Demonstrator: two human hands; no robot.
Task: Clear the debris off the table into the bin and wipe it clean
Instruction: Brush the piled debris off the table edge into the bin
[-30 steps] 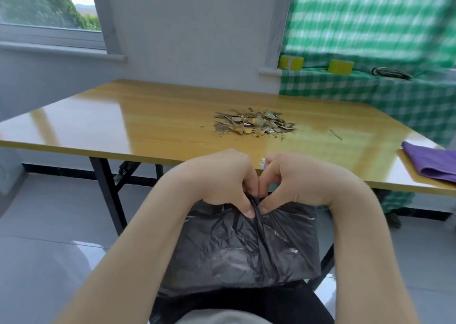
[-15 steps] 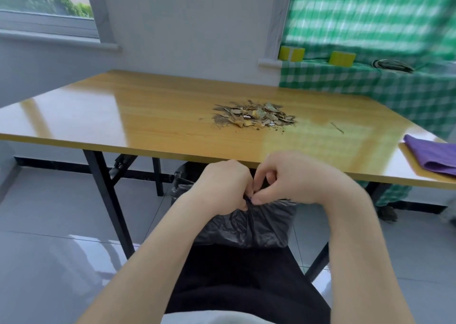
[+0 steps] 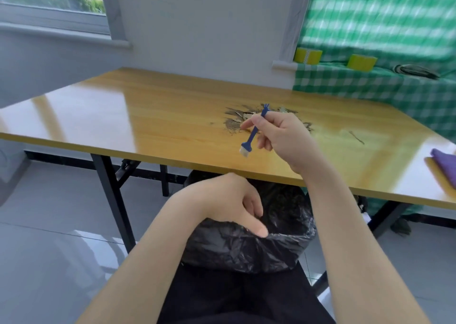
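A pile of dry leaf debris (image 3: 237,120) lies on the wooden table (image 3: 153,116), partly hidden behind my right hand (image 3: 283,136). That hand pinches a small blue brush (image 3: 251,136) by its handle, bristles pointing down toward the table's near edge. A bin lined with a black plastic bag (image 3: 251,247) stands under the table's front edge, by my knees. My left hand (image 3: 227,202) hovers over the bin's near rim with fingers loosely curled and thumb out; whether it touches the bag I cannot tell.
A folded purple cloth (image 3: 446,165) lies at the table's right edge. One stray twig (image 3: 356,137) sits right of the pile. Behind, a green checked cloth covers a ledge holding two yellow tape rolls (image 3: 308,56). Black table legs (image 3: 113,200) stand left of the bin.
Both hands have let go of the black bag's rim. My right hand rose over the table and now holds a blue brush; my left hand stays by the bin.
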